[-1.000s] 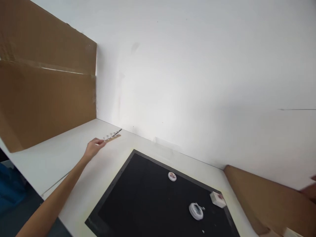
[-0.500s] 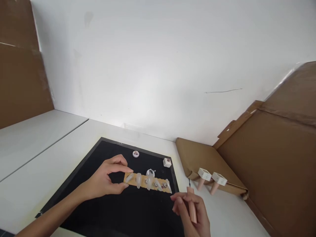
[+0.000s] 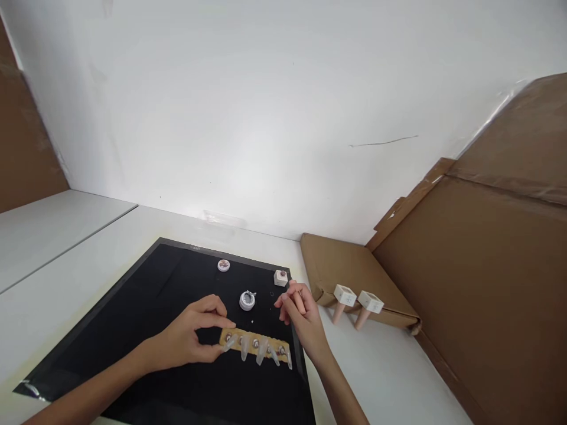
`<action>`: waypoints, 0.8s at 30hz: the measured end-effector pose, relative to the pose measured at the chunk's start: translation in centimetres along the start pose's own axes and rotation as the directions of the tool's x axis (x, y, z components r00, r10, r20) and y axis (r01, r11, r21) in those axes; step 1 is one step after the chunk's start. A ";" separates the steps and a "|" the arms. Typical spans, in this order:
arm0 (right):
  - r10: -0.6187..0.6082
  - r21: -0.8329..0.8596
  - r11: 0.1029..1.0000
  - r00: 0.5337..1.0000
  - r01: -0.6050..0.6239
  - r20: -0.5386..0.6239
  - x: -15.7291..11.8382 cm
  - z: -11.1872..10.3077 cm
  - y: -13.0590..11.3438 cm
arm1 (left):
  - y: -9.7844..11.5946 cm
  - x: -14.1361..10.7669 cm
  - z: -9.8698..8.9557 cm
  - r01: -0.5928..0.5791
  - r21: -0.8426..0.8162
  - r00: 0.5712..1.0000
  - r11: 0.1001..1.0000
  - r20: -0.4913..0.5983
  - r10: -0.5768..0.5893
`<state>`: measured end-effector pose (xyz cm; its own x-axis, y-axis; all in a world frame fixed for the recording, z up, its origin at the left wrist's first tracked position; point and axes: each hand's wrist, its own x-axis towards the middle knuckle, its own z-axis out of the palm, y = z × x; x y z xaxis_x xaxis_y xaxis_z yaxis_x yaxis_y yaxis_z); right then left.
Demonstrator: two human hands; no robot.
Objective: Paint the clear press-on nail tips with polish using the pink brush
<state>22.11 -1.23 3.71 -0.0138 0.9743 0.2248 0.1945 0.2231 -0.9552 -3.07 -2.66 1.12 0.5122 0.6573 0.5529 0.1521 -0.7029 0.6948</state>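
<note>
My left hand (image 3: 199,330) pinches the left end of a tan nail-tip holder strip (image 3: 243,334) between thumb and fingers. Several clear false nails (image 3: 261,350) are mounted along it, with round silvery studs behind them. My right hand (image 3: 305,321) is closed around the pink handle of a nail polish brush (image 3: 299,303), just above and right of the strip; its bristles cannot be made out. Beyond the strip sits a small open round pot (image 3: 247,301), something thin across its rim. A white square bottle (image 3: 280,278) with a dark spot on it is near my right fingertips.
A round patterned lid (image 3: 224,265) lies near the back edge of the black mat (image 3: 177,283). Right of the mat, two white square bottles with pink caps (image 3: 344,295) (image 3: 370,301) are by a flat cardboard box (image 3: 341,260). Cardboard panels (image 3: 478,254) stand at both sides, before a white wall.
My right hand has moved up and left, carrying the brush toward the white bottle. The strip has tilted, so its nails point more toward me. The camera view has shifted.
</note>
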 end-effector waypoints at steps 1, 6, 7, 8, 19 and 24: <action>0.008 -0.008 1.000 1.000 -0.008 0.008 0.1 -0.1 0.5 | -0.1 -0.1 0.2 0.003 0.006 1.000 1.000 0.007 -0.003; 0.038 -0.072 0.997 0.998 -0.034 0.048 0.0 -0.4 2.6 | -0.4 -0.9 0.7 0.025 0.051 0.997 0.998 0.077 -0.029; 0.044 -0.084 0.996 0.997 -0.039 0.059 -0.1 -0.4 2.9 | -0.5 -1.0 0.9 0.036 0.056 0.995 0.998 0.096 -0.041; 0.049 -0.096 0.994 0.996 -0.042 0.068 -0.1 -0.3 3.1 | -0.6 -1.1 1.0 0.046 0.059 0.992 0.997 0.116 -0.053; 0.053 -0.155 0.987 0.995 -0.038 0.089 -0.2 -0.3 3.6 | -2.2 -1.2 1.9 0.175 0.181 0.949 0.968 0.230 -0.215; 0.033 -0.154 0.988 0.997 -0.021 0.073 -0.2 -0.4 3.4 | -2.3 -1.2 2.1 0.191 0.238 0.943 0.952 0.225 -0.246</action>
<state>23.20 -0.71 0.53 -0.0793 0.9807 0.1786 0.3437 0.1951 -0.9186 -2.28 -2.38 -2.12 0.6357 0.7313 0.2471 0.4438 -0.6082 0.6581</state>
